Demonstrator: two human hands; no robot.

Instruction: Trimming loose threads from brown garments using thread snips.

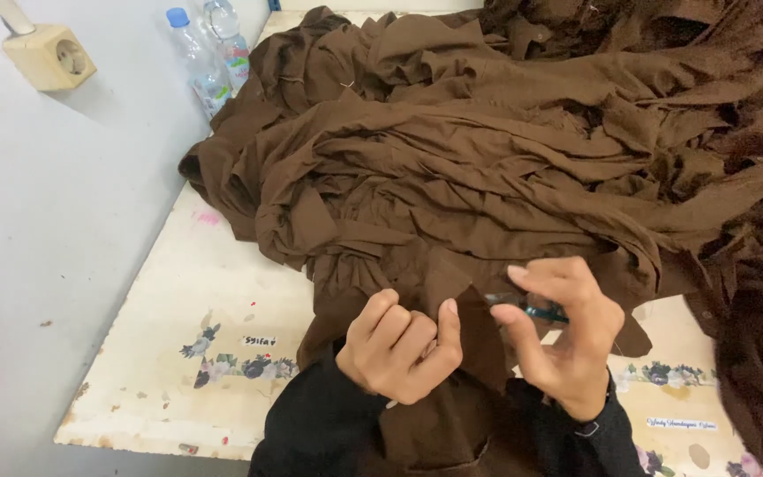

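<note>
1. The left hand (401,346) is clenched in a grip on a fold of brown fabric (439,291), thumb raised along the cloth edge.
2. The right hand (567,340), at 3 o'clock from the left and just beside it, pinches a small teal-handled tool (542,310) between thumb and fingers; what kind of tool cannot be told, as the fingers cover most of it.
3. The held fabric lies at the near edge of the surface, running down toward the person's black sleeves (328,424) at 6 o'clock.
4. At 12 o'clock from the hands, a large heap of the same brown cloth (505,150) covers most of the surface.
5. The cream surface (214,300) shows bare at 9 o'clock, with floral stickers (240,364) along its near edge.
6. At 11 o'clock, two clear plastic bottles (209,57) stand against the white wall (55,230), touching the heap's far corner.
7. A beige wall socket (50,55) sits at 10 o'clock from the bottles.
</note>
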